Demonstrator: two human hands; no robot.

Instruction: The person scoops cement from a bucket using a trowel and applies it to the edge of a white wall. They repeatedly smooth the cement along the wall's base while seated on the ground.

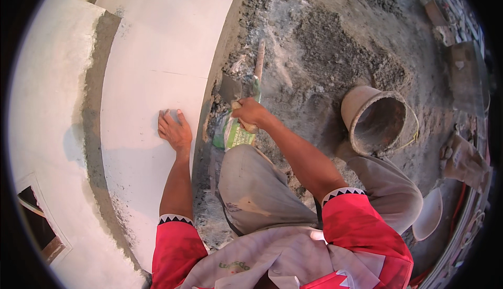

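My left hand (174, 131) rests on a pale, smooth board or wall surface (146, 53), fingers apart and slightly bent. My right hand (251, 112) grips the wooden handle of a trowel (231, 87), whose grey blade is beside the strip of rough mortar (222, 64) along the pale surface's edge. Beneath that hand lies a green and white printed bag (232, 136). A long dirty stick (260, 56) lies just beyond the blade.
A mortar-caked bucket (369, 103) lies tipped to my right among rough grey mortar (346, 43). A pale basin (428, 213) is behind my bent right leg. Debris (453, 14) lines the far right. A small framed opening (34, 218) shows at lower left.
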